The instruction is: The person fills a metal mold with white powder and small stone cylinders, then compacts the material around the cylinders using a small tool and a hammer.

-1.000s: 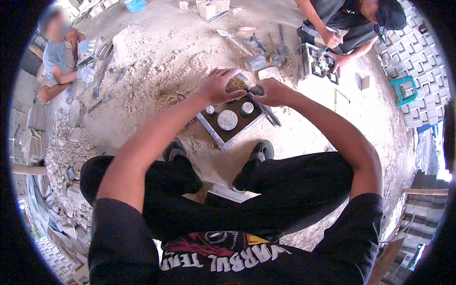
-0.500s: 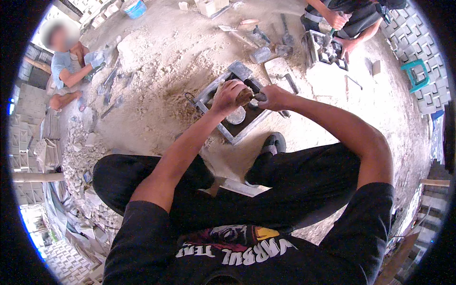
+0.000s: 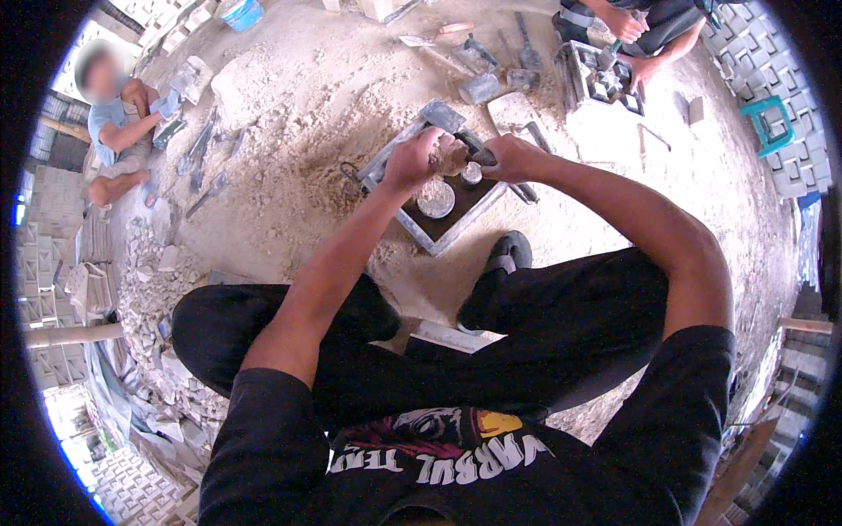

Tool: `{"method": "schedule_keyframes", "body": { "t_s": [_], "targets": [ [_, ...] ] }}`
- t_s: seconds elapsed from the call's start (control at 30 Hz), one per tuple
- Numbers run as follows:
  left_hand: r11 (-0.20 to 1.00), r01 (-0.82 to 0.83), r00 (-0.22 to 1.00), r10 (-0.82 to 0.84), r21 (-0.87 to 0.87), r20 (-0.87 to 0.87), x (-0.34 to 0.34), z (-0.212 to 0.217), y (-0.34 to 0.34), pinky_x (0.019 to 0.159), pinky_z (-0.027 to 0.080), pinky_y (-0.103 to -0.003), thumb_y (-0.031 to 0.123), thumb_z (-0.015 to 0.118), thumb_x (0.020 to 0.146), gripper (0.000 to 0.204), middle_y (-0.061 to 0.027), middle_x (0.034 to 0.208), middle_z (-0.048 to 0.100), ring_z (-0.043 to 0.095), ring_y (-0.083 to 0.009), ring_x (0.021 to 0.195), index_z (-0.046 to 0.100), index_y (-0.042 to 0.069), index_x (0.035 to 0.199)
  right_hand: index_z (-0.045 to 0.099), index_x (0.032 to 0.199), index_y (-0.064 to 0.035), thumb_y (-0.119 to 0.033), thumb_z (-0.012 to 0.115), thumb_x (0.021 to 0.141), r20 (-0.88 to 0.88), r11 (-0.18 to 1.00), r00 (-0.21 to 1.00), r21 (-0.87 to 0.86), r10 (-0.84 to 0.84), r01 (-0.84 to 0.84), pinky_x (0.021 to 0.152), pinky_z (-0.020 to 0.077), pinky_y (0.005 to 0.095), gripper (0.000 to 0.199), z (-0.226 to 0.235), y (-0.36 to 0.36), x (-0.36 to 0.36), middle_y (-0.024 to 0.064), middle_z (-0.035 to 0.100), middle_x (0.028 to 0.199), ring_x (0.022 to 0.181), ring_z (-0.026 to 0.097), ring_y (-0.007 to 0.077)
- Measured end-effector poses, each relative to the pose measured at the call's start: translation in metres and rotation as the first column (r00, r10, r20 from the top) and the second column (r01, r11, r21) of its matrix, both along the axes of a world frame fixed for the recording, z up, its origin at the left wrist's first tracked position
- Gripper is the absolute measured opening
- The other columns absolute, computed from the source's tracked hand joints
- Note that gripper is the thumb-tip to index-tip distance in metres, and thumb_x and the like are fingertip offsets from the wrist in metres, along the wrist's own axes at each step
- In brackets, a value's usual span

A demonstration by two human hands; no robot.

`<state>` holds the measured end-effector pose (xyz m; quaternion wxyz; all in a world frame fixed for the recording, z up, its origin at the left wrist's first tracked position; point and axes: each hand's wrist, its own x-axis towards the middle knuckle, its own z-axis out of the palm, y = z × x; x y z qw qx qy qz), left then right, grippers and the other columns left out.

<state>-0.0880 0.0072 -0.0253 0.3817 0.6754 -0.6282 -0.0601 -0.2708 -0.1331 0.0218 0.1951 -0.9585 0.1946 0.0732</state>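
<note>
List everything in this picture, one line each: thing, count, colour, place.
Square mould frame: one, grey rim, dark inside, on the sandy ground before the person.
Round cast pieces: two, pale grey, inside the frame.
Sandy lump: one, brown, held over the frame.
Second mould: one, grey, top right, by a co-worker's hands.
Stool: one, teal, far right.
Bucket: one, blue, top left.
Seated person: one, blue shirt, left.
Shoe: one, black, below the frame.
Left hand: on the lump.
Right hand: grips a dark tool.
</note>
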Motion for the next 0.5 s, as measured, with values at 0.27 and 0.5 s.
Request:
{"method": "schedule_keyframes", "body": {
  "t_s": [0.27,0.5],
  "targets": [
    [0.998,-0.044,0.998,0.046,-0.039,0.053,0.015,-0.004,-0.008,0.062,0.051,-0.046,0.040,0.054,0.087,0.038,-0.0186,0.080,0.065,0.063,-0.0375,0.073,0.055,0.010,0.110,0.064,0.096,-0.0057,-0.039,0.065,0.076,-0.112,0.997,0.993,-0.076,-0.023,0.015,0.077,0.0495,0.0440,0.039,0.015,-0.026,-0.002,0.0188,0.065,0.089,0.086,0.064,0.0335],
    [0.999,0.007,0.984,-0.016,0.047,0.180,0.018,-0.027,0.016,0.055,0.046,-0.048,0.027,0.057,0.085,0.018,-0.0156,0.062,0.060,0.061,-0.0363,0.060,0.057,0.012,0.093,0.062,0.097,-0.0055,-0.039,0.064,0.077,-0.113,0.999,0.993,-0.029,0.038,-0.042,0.078,0.0496,0.0422,0.040,0.025,-0.031,-0.018,0.0160,0.066,0.089,0.087,0.064,0.0331]
  ]
}}
